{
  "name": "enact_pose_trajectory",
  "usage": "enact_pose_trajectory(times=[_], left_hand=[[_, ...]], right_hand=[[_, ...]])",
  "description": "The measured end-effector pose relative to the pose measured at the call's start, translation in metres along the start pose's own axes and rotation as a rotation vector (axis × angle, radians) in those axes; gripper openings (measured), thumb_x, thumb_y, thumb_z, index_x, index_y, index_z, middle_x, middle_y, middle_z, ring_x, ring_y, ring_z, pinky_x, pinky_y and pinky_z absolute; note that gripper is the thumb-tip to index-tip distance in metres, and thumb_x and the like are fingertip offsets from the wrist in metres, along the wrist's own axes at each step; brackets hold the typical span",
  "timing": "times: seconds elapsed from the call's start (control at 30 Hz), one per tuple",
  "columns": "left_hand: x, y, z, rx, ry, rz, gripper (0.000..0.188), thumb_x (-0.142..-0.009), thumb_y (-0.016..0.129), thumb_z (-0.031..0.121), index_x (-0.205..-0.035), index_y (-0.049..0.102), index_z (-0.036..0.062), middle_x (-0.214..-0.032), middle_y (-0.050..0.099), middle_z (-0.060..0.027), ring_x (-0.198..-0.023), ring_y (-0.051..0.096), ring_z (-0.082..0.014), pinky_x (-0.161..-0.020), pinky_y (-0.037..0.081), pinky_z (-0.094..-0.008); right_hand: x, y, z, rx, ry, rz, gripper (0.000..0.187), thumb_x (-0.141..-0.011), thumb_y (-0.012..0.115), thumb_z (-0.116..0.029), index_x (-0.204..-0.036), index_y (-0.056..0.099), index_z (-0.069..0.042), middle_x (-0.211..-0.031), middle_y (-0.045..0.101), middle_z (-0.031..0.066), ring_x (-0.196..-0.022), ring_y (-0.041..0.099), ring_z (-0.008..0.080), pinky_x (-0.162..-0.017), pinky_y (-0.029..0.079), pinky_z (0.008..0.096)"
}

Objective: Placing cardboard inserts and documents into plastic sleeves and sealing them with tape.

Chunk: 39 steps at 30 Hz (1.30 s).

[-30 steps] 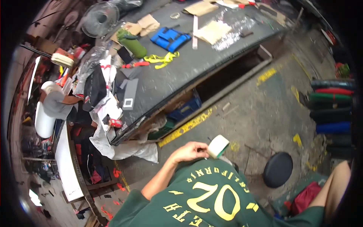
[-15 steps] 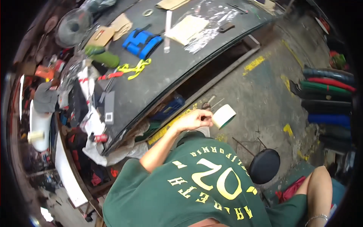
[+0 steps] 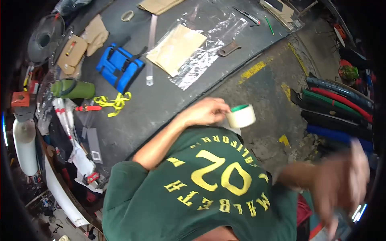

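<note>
In front of my chest, my left hand (image 3: 209,111) pinches a roll of cream-coloured tape (image 3: 243,118) with a green inner core. The roll sits at the fingertips, beside the edge of the dark worktable (image 3: 157,110). My right hand (image 3: 341,182) is raised at the lower right, away from the roll. Motion smears its fingers, so their pose is unclear. On the table beyond my left hand lie a tan sheet of material (image 3: 177,49), clear plastic film (image 3: 197,66) and a small dark brown strap piece (image 3: 229,49).
A blue pouch (image 3: 120,66), yellow strap (image 3: 114,103), green bottle (image 3: 73,88) and clear ruler (image 3: 150,52) lie on the table's left part. Pens (image 3: 247,17) lie at its far side. Coloured fabric rolls (image 3: 337,104) are stacked on the right. A fan (image 3: 46,39) stands far left.
My right arm has swung up from the lower right, bringing its hand into view. The tape roll has turned in my left hand, its green core now facing up. The view has shifted.
</note>
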<state>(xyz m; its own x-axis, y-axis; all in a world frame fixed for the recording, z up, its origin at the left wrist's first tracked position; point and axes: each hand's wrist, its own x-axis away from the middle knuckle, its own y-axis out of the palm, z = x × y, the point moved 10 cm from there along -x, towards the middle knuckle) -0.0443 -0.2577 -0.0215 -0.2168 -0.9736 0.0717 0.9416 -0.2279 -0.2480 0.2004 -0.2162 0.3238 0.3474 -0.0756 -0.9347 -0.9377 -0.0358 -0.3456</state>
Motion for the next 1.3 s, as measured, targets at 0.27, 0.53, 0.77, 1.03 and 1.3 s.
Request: enact_pose_trajectory(times=[0.27, 0.53, 0.77, 1.03, 1.3], left_hand=[[-0.051, -0.067, -0.032, 0.286, -0.143, 0.290, 0.021, -0.089, 0.062, -0.005, -0.107, 0.070, 0.0002, -0.103, 0.059, -0.0059, -0.092, 0.063, -0.0151, -0.077, 0.051, -0.0294], [-0.060, -0.096, -0.042, 0.143, -0.498, 0.767, 0.039, -0.088, 0.063, -0.010, -0.123, 0.070, 0.0054, -0.103, 0.055, -0.0031, -0.086, 0.061, -0.0104, -0.078, 0.051, -0.0246], [0.004, -0.084, -0.074, 0.396, -0.592, 1.225, 0.037, -0.088, 0.074, -0.005, -0.124, 0.066, -0.0075, -0.124, 0.065, -0.0143, -0.091, 0.070, -0.0161, -0.080, 0.057, -0.0273], [0.073, -0.085, -0.068, 0.511, -0.396, 1.281, 0.004, -0.092, 0.071, -0.001, -0.096, 0.071, -0.0008, -0.115, 0.070, -0.0080, -0.099, 0.063, -0.0114, -0.089, 0.049, -0.0274], [0.103, -0.124, -0.008, -0.113, -0.516, 1.066, 0.008, -0.086, 0.075, 0.002, -0.092, 0.070, -0.0011, -0.085, 0.071, -0.0063, -0.079, 0.066, -0.0130, -0.074, 0.051, -0.0272]], right_hand=[[0.185, 0.299, 0.180, -0.839, 0.851, -0.831, 0.053, -0.075, 0.086, -0.029, -0.117, 0.073, -0.001, -0.110, 0.072, 0.0140, -0.108, 0.067, 0.0270, -0.098, 0.049, 0.0387], [0.206, 0.355, 0.203, -0.995, 0.434, -1.219, 0.030, -0.085, 0.079, -0.023, -0.109, 0.072, -0.005, -0.103, 0.072, 0.0151, -0.104, 0.064, 0.0353, -0.101, 0.046, 0.0439], [0.182, 0.376, 0.182, -1.095, 0.221, -1.199, 0.026, -0.087, 0.078, -0.025, -0.105, 0.072, -0.006, -0.101, 0.069, 0.0143, -0.106, 0.063, 0.0336, -0.104, 0.045, 0.0454], [0.197, 0.399, 0.127, -1.200, 0.404, -1.255, 0.021, -0.087, 0.079, -0.012, -0.104, 0.072, -0.002, -0.112, 0.069, 0.0126, -0.117, 0.063, 0.0307, -0.104, 0.049, 0.0428], [0.208, 0.395, 0.167, -0.870, 0.599, -1.189, 0.037, -0.087, 0.078, -0.009, -0.123, 0.071, -0.008, -0.133, 0.064, 0.0117, -0.129, 0.059, 0.0289, -0.108, 0.048, 0.0398]])
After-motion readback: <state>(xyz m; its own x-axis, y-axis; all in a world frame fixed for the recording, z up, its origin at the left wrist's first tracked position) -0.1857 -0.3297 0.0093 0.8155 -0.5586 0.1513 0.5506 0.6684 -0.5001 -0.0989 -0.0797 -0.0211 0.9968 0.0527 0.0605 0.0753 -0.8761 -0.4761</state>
